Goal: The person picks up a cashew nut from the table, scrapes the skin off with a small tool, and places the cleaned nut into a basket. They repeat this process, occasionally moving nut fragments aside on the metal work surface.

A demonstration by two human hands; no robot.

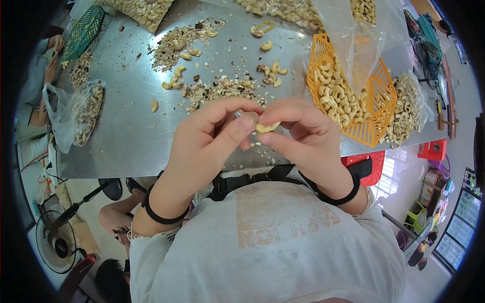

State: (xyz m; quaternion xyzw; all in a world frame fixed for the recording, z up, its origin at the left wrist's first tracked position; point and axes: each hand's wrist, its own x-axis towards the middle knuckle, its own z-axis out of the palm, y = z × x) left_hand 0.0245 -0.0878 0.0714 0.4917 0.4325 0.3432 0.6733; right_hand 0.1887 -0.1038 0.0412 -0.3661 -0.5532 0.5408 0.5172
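Observation:
Between my two hands, over the near edge of the metal table point(131, 126), is a pale cashew nut point(267, 128). My right hand point(303, 131) pinches it between thumb and fingertips. My left hand point(217, 134) is closed beside it, with a small metallic piece point(238, 114) between thumb and fingers; its full shape is hidden. Just beyond my hands lies a pile of skin flakes and crumbs point(227, 90). Loose cashews point(177, 76) lie left of that pile, and more point(275, 69) lie to the right.
A yellow basket point(316, 55) of cashews stands at the right, beneath a clear plastic bag point(348, 55). Bags of nuts lie at the left point(88, 113), the back point(146, 11) and far right point(406, 101). A green basket point(83, 33) and another person's hands point(54, 55) are at the far left.

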